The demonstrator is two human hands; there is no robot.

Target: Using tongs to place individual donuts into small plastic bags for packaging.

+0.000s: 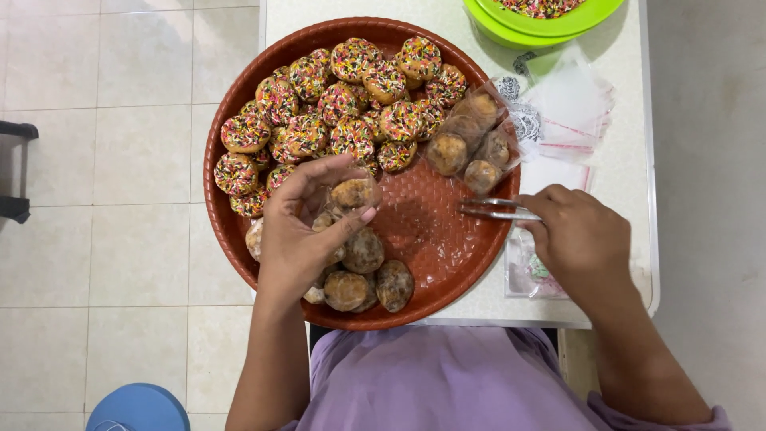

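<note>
A round brown tray [431,255] sits on a white table. Several sprinkle-covered doughnuts [343,108] are piled on its far half. My left hand [307,227] holds a small clear bag [351,195] with doughnuts inside, above the tray's near side. Beneath it lie more bagged doughnuts [363,279]. My right hand [578,235] grips metal tongs [499,210] whose tips point left over the tray's right rim, with nothing between them. A filled clear bag of doughnuts [471,148] rests on the tray's right edge.
A green bowl [550,28] with sprinkles stands at the table's far edge. Empty clear bags [570,108] lie on the table right of the tray, and more bags [531,271] under my right hand. A blue round object [136,409] is on the tiled floor.
</note>
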